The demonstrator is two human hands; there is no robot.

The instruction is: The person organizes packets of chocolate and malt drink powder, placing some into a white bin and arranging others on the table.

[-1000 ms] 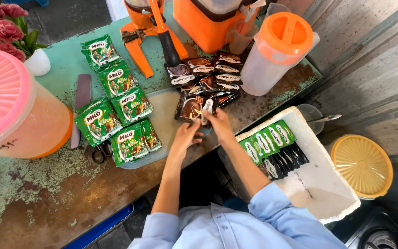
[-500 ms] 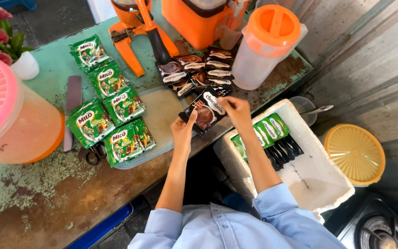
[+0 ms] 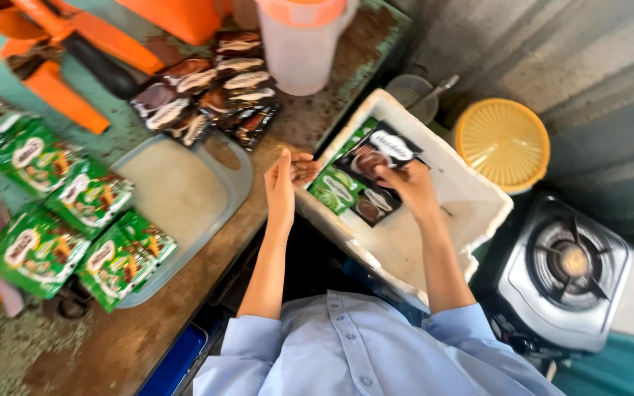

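brown sachet [image 3: 377, 152]: pinched in right hand [image 3: 410, 185], over white foam box [image 3: 471, 192]
left hand [image 3: 282, 183]: fingers loose, empty, at table edge
box contents: green sachets [image 3: 337, 188]

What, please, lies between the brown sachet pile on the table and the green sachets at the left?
In the head view, a grey tray lies between the brown sachets and the green sachets; its middle is bare.

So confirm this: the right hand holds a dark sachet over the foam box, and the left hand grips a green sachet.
Not quite. The head view shows the left hand open and empty at the foam box edge. The right hand does hold the dark sachet over the box.
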